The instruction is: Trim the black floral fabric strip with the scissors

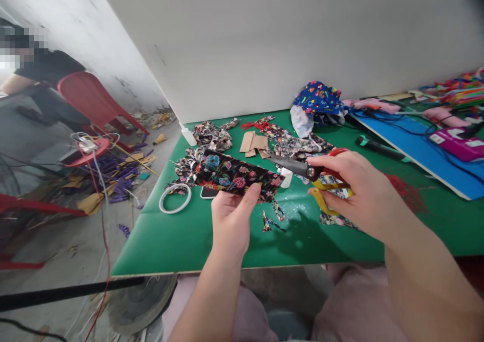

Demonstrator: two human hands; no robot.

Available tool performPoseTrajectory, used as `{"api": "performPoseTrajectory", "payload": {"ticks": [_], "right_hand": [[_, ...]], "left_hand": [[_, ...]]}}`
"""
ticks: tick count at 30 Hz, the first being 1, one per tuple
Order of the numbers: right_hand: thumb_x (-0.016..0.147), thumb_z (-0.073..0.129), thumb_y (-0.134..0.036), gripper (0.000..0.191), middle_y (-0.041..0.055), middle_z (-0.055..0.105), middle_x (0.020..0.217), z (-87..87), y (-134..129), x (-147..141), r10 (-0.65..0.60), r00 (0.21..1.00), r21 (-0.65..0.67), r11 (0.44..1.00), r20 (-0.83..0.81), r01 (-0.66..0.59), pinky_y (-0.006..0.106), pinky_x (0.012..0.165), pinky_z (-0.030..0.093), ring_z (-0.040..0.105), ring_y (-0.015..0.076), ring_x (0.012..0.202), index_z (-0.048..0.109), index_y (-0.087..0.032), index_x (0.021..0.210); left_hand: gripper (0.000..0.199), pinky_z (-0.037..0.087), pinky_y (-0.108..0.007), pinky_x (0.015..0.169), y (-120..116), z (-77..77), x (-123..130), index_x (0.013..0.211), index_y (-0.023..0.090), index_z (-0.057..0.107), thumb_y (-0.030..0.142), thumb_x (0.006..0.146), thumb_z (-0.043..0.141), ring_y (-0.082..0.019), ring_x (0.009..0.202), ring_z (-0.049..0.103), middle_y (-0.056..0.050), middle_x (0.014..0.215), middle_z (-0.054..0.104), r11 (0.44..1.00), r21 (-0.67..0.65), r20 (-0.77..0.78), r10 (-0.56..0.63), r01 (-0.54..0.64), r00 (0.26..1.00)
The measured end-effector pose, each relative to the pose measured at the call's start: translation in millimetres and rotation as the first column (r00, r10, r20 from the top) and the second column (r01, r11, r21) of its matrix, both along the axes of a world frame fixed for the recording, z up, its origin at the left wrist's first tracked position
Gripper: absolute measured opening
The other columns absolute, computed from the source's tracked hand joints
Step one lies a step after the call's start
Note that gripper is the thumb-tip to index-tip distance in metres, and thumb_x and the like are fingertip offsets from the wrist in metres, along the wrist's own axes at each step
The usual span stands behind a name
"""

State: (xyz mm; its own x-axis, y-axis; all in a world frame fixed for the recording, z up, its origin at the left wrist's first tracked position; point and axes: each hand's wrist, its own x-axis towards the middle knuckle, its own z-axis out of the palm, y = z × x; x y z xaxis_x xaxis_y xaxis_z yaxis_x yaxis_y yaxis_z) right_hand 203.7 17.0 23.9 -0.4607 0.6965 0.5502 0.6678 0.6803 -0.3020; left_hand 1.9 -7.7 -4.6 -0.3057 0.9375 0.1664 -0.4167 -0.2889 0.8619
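My left hand [232,221] pinches a black floral fabric strip [236,175] from below, its thumb on the front near the right end. The strip hangs above the green table [151,246]. My right hand [359,196] grips scissors [293,166] with red and yellow handles, the dark blades pointing left toward the strip's right end. Whether the blades touch the fabric is hard to tell. Small fabric scraps [266,222] lie below the strip. Behind it are cardboard pieces [254,143] and bunched floral fabric [214,136].
A tape roll [175,198] and a white bottle [188,134] sit at the left. Blue patterned cloth [317,103], a black-green cutter [381,148], a blue board [423,155] and a magenta device [459,143] lie toward the right. A person sits far left on a red chair [88,97].
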Motion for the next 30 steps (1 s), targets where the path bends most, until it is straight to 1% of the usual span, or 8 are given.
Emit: {"api": "performPoseTrajectory", "payload": {"ticks": [2, 6, 7, 11, 15, 23, 28, 30], "right_hand": [[0.080, 0.054, -0.030, 0.045, 0.0052, 0.051, 0.107, 1.0, -1.1, -0.3, 0.019, 1.000, -0.030, 0.999, -0.015, -0.020, 0.032, 0.081, 0.045, 0.049, 0.0210, 0.101, 0.041, -0.028, 0.123], [0.064, 0.069, -0.047, 0.070, 0.0058, 0.049, 0.105, 4.1, -3.9, -1.5, 0.004, 1.000, -0.078, 0.997, 0.002, -0.004, 0.036, 0.080, 0.045, 0.049, 0.0233, 0.098, 0.040, -0.026, 0.124], [0.065, 0.069, -0.046, 0.069, 0.0056, 0.049, 0.104, 4.3, -4.1, -2.0, 0.000, 1.000, -0.076, 0.997, 0.026, 0.002, 0.036, 0.081, 0.045, 0.049, 0.0229, 0.097, 0.040, -0.025, 0.124], [0.075, 0.061, -0.027, 0.049, 0.0052, 0.052, 0.098, 2.1, -2.7, -3.9, 0.024, 0.995, -0.010, 1.000, 0.093, -0.023, 0.036, 0.089, 0.041, 0.048, 0.0207, 0.098, 0.046, -0.021, 0.121], [0.076, 0.059, -0.021, 0.046, 0.0048, 0.053, 0.093, -1.0, -1.2, -4.5, 0.036, 0.993, 0.055, 0.998, 0.110, -0.043, 0.035, 0.087, 0.042, 0.049, 0.0196, 0.092, 0.048, -0.019, 0.121], [0.079, 0.056, -0.021, 0.045, 0.0051, 0.056, 0.095, 0.9, -3.0, -5.5, 0.037, 0.992, 0.071, 0.996, 0.124, -0.046, 0.030, 0.081, 0.045, 0.054, 0.0180, 0.092, 0.048, -0.021, 0.123], [0.082, 0.053, -0.024, 0.048, 0.0033, 0.056, 0.104, 1.8, -4.5, -3.7, -0.010, 0.994, -0.004, 1.000, 0.107, 0.010, 0.024, 0.070, 0.047, 0.056, 0.0148, 0.089, 0.042, -0.026, 0.128], [0.082, 0.052, -0.025, 0.049, 0.0033, 0.055, 0.104, 1.4, -4.4, -3.6, -0.024, 0.994, -0.040, 0.999, 0.107, 0.029, 0.024, 0.068, 0.048, 0.056, 0.0150, 0.090, 0.040, -0.028, 0.130]], "left_hand": [[0.012, 0.056, -0.021, 0.062, -0.2, 0.2, 0.0, 0.081, 0.023, 0.069, 0.018, 0.070, 0.070, -0.011, 0.069, 0.066, 0.002, 0.077, 0.070, 1.000, 0.001, 0.001, -0.006, 0.006, 1.000], [0.010, 0.055, -0.020, 0.059, -1.4, 1.1, -0.1, 0.080, 0.022, 0.069, 0.019, 0.070, 0.070, -0.011, 0.067, 0.066, 0.002, 0.076, 0.070, 1.000, -0.007, -0.006, -0.010, 0.010, 1.000], [0.010, 0.055, -0.020, 0.059, -1.9, 1.3, -0.1, 0.079, 0.022, 0.069, 0.019, 0.070, 0.070, -0.011, 0.067, 0.065, 0.002, 0.076, 0.070, 1.000, -0.010, -0.011, -0.013, 0.013, 1.000], [0.010, 0.056, -0.021, 0.058, -3.3, 1.0, -0.7, 0.080, 0.022, 0.069, 0.021, 0.070, 0.071, -0.011, 0.065, 0.065, 0.002, 0.075, 0.070, 0.999, -0.030, -0.028, -0.013, 0.012, 1.000], [0.011, 0.056, -0.021, 0.054, -3.7, -1.5, -1.3, 0.079, 0.022, 0.068, 0.022, 0.068, 0.072, -0.011, 0.060, 0.064, 0.003, 0.070, 0.069, 0.999, -0.052, -0.058, -0.008, 0.005, 0.998], [0.014, 0.055, -0.020, 0.050, -3.2, -1.1, 1.9, 0.076, 0.019, 0.066, 0.024, 0.065, 0.073, -0.011, 0.058, 0.062, 0.001, 0.068, 0.068, 0.992, -0.112, -0.111, -0.067, 0.055, 0.991], [0.020, 0.053, -0.018, 0.046, -1.9, -1.8, 0.6, 0.079, 0.018, 0.063, 0.024, 0.064, 0.074, -0.012, 0.057, 0.062, 0.001, 0.070, 0.067, 0.992, -0.123, -0.137, -0.041, 0.024, 0.990], [0.019, 0.053, -0.019, 0.047, -0.3, -3.2, -0.1, 0.083, 0.019, 0.062, 0.023, 0.066, 0.072, -0.013, 0.060, 0.064, 0.000, 0.074, 0.068, 0.992, -0.116, -0.145, -0.061, 0.045, 0.988]]}}
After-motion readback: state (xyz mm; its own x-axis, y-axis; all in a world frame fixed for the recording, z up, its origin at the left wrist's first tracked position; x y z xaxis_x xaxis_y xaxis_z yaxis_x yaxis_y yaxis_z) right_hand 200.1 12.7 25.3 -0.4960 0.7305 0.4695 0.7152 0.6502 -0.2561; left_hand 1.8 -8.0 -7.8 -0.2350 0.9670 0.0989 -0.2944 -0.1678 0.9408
